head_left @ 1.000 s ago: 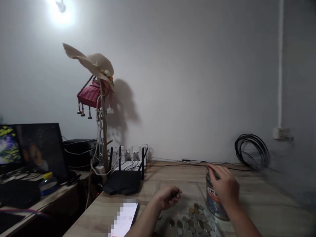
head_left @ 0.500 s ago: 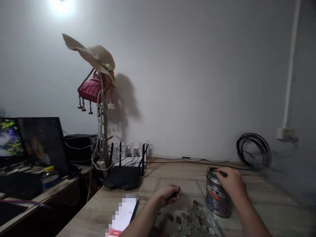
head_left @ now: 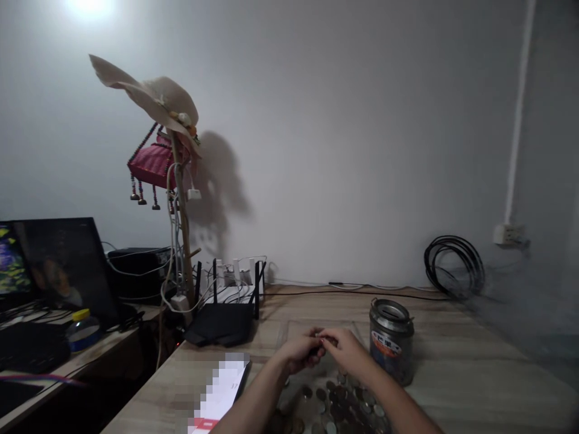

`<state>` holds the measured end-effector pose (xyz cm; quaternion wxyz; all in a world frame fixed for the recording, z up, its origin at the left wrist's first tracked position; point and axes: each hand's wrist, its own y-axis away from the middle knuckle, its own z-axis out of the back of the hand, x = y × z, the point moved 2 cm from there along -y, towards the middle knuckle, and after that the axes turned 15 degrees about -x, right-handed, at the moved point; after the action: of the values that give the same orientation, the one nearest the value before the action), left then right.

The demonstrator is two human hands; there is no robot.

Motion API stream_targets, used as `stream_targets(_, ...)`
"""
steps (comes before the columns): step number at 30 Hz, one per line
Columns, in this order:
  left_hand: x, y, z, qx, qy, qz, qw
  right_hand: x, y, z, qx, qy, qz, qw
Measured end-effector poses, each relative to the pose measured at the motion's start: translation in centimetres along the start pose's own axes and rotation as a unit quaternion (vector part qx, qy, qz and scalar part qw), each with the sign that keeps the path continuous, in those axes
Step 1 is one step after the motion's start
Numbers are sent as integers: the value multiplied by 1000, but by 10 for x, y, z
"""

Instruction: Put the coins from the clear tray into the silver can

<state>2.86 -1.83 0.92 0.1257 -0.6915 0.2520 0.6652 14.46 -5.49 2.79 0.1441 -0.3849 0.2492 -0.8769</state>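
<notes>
My left hand [head_left: 302, 351] and my right hand [head_left: 341, 346] meet fingertip to fingertip above a heap of several coins [head_left: 335, 405] on the wooden table [head_left: 456, 374]. Both hands are curled, pinching something small between them, probably coins; I cannot make it out. A metal tin [head_left: 391, 340] with a printed label stands upright just right of my right hand, apart from it, its top uncovered.
A black router [head_left: 221, 322] with antennas sits at the table's back left, by a power strip and a stand holding a hat [head_left: 149, 96] and pink bag. A paper [head_left: 219, 395] lies front left. A coiled black cable [head_left: 453, 265] hangs at the right wall. Monitors stand far left.
My right hand left the top of the tin and moved left to meet my left hand. The view shifted slightly, so the tin now shows unobstructed.
</notes>
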Motion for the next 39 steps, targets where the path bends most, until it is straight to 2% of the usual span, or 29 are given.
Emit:
stream_targets(3,-2,3,-4,33,33,18,999,-7,-3,-1,-18,-35,-30,999)
stream_targets(6,-1,3,-4,58,58,38,996,-7,-5,4,-45,-25,-54,997)
stream_targets(7,0,2,-3,61,68,42,995,-5,-6,10,-72,-6,-46,996)
stream_targets(9,2,-1,-1,59,95,53,992,1,-6,30,-169,57,4,984)
stream_targets(10,3,-2,1,54,107,65,991,3,-5,44,-233,96,39,967)
stream_targets(12,5,-5,4,34,120,106,987,3,-3,77,-358,174,92,913)
stream_targets(13,5,-7,5,23,121,132,984,-1,-1,93,-406,209,94,885)
stream_targets(15,6,-8,6,12,124,173,977,-14,1,121,-453,277,56,845)
stream_targets(17,6,-9,5,12,132,183,974,-32,2,139,-445,325,-15,834)
stream_targets(20,7,-9,4,-2,126,154,980,-54,3,144,-396,315,-87,858)
stream_targets(22,8,-9,5,-17,103,124,987,-59,2,140,-384,292,-84,872)
stream_targets(25,8,-10,4,-22,70,88,993,-59,1,135,-380,302,-75,871)
stream_targets(29,7,-9,3,-40,55,67,995,-57,-1,134,-345,301,-114,882)
stream_targets(32,5,-6,1,-48,36,52,997,-43,-1,132,-392,312,-69,863)
stream_targets(34,4,-4,0,-38,16,41,998,-27,-2,123,-441,294,17,848)
stream_targets(35,3,-4,0,-30,7,34,999,-18,-2,115,-445,268,59,852)
stream_targets(37,2,-2,-1,-18,-2,20,1000,-3,-3,92,-392,195,104,893)
stream_targets(39,3,-2,-1,-9,-2,9,1000,6,-2,63,-277,132,92,947)
